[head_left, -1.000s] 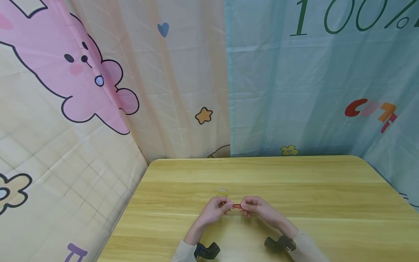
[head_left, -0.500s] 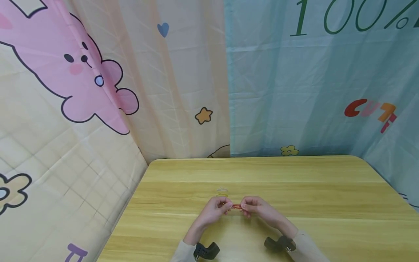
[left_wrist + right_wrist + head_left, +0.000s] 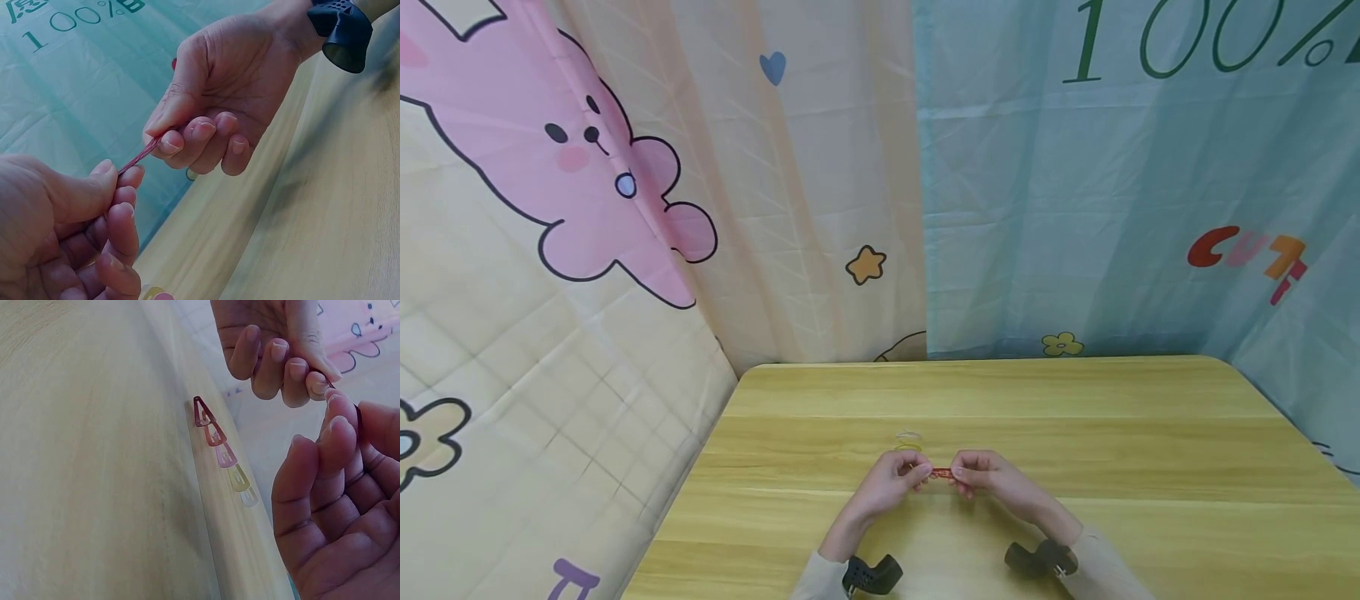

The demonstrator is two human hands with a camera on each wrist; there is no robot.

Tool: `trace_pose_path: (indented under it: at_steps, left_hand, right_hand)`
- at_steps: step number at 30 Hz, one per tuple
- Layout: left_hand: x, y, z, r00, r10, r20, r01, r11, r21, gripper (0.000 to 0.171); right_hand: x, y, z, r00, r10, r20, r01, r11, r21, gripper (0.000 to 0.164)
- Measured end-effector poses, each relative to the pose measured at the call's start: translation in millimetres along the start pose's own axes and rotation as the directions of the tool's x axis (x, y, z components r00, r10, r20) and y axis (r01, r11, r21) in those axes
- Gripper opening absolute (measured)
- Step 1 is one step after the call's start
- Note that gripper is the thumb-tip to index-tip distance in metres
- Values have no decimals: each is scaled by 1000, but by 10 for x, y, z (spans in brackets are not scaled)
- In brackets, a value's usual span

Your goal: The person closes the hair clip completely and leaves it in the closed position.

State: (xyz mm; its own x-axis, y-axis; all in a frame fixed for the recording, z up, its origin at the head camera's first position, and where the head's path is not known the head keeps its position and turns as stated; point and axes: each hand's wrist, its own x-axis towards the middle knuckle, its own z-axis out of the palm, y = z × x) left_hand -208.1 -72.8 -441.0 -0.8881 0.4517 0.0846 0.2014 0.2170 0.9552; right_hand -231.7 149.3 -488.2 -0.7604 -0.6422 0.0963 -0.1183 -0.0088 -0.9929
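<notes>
While the left hand pinches one end of a slender red strip, the right hand pinches the other, the strip spanning the gap between them over a wooden table, near a line of triangular hair clips running from dark red to white.

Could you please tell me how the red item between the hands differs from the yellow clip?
The red item is pinched by the left hand and right hand; the yellow clip lies on the table. In the wrist views, the red item looks thin, the yellow clip broader. Both look small.
</notes>
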Motion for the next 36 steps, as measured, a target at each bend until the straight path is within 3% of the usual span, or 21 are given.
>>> trace_pose_path:
  at_steps: [9,36]
  left_hand:
    - [118,-308,2,1000,-22,2,22,1000,1,17]
    - [114,-305,-13,999,-8,43,13,993,-116,17]
  right_hand:
    - [-5,-1,-5,1000,-1,5,1,1000,0,34]
    - [-13,-28,4,999,-25,22,24,999,36,34]
